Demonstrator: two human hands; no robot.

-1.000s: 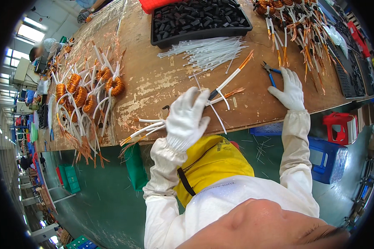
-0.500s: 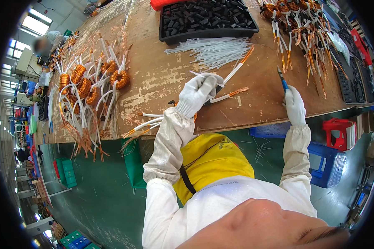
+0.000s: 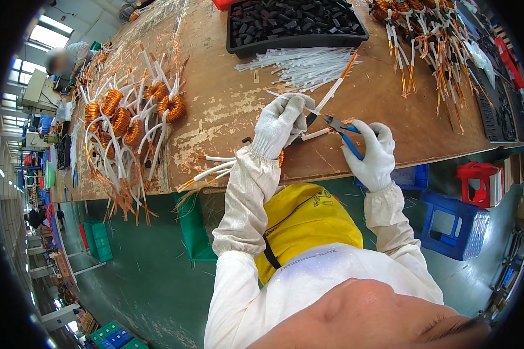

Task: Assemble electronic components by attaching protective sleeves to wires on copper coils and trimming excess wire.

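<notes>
My left hand (image 3: 281, 123), in a white glove, is closed around the white-sleeved leads (image 3: 335, 88) of a copper coil. Most of that coil is hidden under the hand; a bit of orange winding (image 3: 281, 158) peeks out below. A black sleeve piece (image 3: 312, 118) sits on the leads beside my fingers, and a thin white cable tie (image 3: 273, 93) pokes out past them. In my gloved right hand (image 3: 374, 154) are blue-handled side cutters (image 3: 350, 141), handles spread. Their jaws lie close to the black sleeve and the tie; whether they touch is unclear.
Loose white cable ties (image 3: 300, 67) lie before a black tray (image 3: 297, 42) of black parts. Wired copper coils pile up at left (image 3: 119, 122) and far right (image 3: 416, 35). Below the table edge stand a blue stool (image 3: 451, 224) and a red stool (image 3: 480, 183).
My right hand has come left with the side cutters, from the table's right side to beside my left hand. The cutters' handles now show spread. My left hand keeps its hold on the leads.
</notes>
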